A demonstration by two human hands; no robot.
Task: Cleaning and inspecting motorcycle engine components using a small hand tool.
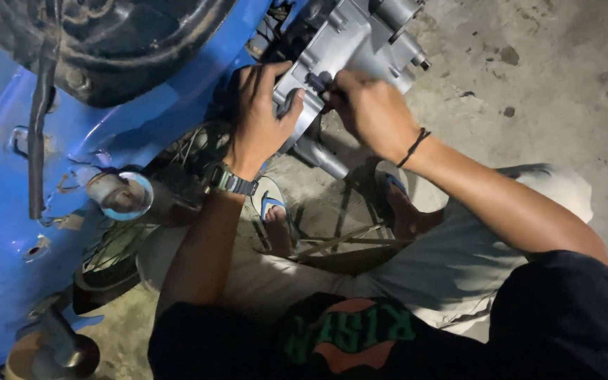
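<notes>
**Both hands on the engine case, tight quarters beside the blue frame**

The grey engine case (360, 42) sits at the top edge of the view, over the concrete floor (564, 91). Its left side runs close against the blue frame (8, 232) and the dark wiring behind it, so there is little room there; to its right the floor lies open all the way to the right edge. Below the case a short grey tube (321, 158) slants down toward the floor, and the spoked wheel (117, 246) fills the gap between frame and legs.

The left hand (258, 116) comes up from the lower middle, forearm nearly upright, a watch (230, 181) on the wrist. Its fingers curl over the case's left edge and the thumb presses its face, so it grips the case.

The right hand (367, 109) reaches in from the lower right, forearm slanting up and left, a dark band (414, 146) at the wrist. Its fingers are closed around a small dark part (318, 83) on the face of the case, just beside the left thumb; what that part is cannot be told.

The person squats, knees spread, feet in blue-strapped sandals (272, 207) on the floor beneath the hands.
</notes>
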